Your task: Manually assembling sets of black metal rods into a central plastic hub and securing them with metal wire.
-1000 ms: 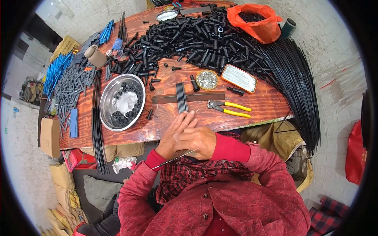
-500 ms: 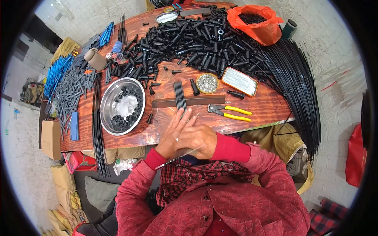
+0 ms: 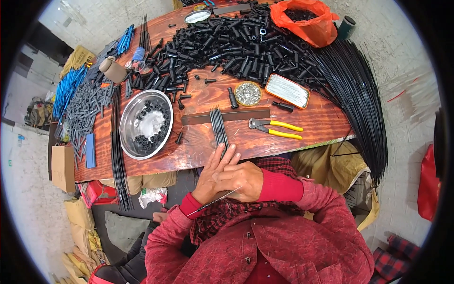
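The left hand [image 3: 209,182] lay, fingers stretched, on thin, straight black rods [image 3: 217,125] crossing a long, flat brown bar [image 3: 250,114]. Whether the curled right hand [image 3: 243,182] pinched anything, I couldn't tell. Even, gentle pushing seemed best.

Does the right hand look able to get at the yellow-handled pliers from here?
Probably yes: the pliers lie uncovered on the table beyond the right hand, though that hand currently overlaps the left hand.

Hands [image 3: 243,181] + blk rods [image 3: 218,127] pulled nearer body.
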Action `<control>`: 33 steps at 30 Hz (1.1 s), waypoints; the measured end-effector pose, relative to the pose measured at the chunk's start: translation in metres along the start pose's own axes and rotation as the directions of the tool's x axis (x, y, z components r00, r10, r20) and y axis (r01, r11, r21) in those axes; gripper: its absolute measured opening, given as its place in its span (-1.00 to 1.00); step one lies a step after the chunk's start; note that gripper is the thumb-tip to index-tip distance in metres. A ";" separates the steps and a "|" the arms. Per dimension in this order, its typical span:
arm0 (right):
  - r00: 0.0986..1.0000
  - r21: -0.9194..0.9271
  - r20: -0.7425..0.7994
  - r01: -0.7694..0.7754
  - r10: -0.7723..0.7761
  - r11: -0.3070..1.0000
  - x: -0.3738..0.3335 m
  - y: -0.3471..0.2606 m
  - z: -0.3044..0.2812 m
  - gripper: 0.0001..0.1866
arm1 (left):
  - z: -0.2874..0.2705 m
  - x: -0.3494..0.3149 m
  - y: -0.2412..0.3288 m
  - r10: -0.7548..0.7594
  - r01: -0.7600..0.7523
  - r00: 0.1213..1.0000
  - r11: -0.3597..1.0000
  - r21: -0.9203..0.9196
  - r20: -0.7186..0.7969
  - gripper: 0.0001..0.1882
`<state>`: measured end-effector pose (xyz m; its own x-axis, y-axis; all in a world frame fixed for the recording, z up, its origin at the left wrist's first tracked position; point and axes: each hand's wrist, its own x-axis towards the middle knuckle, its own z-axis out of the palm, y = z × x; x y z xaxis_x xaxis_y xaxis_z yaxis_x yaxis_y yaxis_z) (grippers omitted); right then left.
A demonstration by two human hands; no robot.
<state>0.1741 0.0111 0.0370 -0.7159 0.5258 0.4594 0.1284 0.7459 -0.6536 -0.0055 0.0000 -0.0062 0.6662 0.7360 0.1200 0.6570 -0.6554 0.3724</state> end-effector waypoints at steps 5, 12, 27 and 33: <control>1.000 -0.009 0.028 0.005 -0.005 1.000 0.002 -0.002 -0.002 -0.68 | -0.001 -0.001 0.000 0.014 -0.015 1.000 0.999 -0.030 -0.019 -0.24; 0.990 -0.002 0.134 -0.038 0.038 0.999 -0.004 -0.001 -0.009 -0.65 | 0.000 -0.002 -0.002 -0.026 0.024 1.000 0.991 -0.132 -0.011 -0.38; 0.937 -0.465 -0.086 -0.338 0.338 0.818 0.059 0.121 -0.103 -0.81 | -0.006 -0.001 0.001 0.015 -0.017 0.999 0.998 -0.067 -0.044 -0.17; 0.943 -0.577 -0.007 -0.277 0.334 0.768 0.079 0.156 -0.094 -0.80 | -0.005 -0.001 -0.001 0.002 -0.005 0.999 0.997 -0.073 -0.045 -0.19</control>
<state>0.2018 0.2072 0.0283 -0.6271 0.7476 0.2189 0.6928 0.6637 -0.2819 -0.0080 0.0007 -0.0023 0.6506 0.7419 0.1620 0.6264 -0.6449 0.4378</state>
